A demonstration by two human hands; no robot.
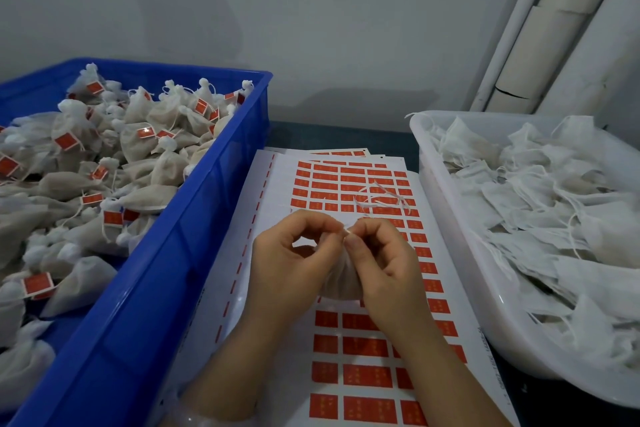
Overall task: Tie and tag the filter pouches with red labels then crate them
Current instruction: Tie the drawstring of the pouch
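Observation:
A white filter pouch point(337, 279) sits between my two hands above the sheet of red labels point(363, 350). My left hand point(294, 260) and my right hand point(381, 263) both pinch the pouch's white drawstring at its neck, fingertips nearly touching. The string's loose ends point(384, 199) loop out over the label sheet beyond my fingers. Most of the pouch is hidden by my hands. The blue crate point(194, 253) on the left holds several tied pouches with red tags.
A white plastic tub point(450, 218) on the right is heaped with untied pouches and loose strings. More label sheets lie stacked under the top one. A grey wall and white pipes point(540, 55) stand behind the table.

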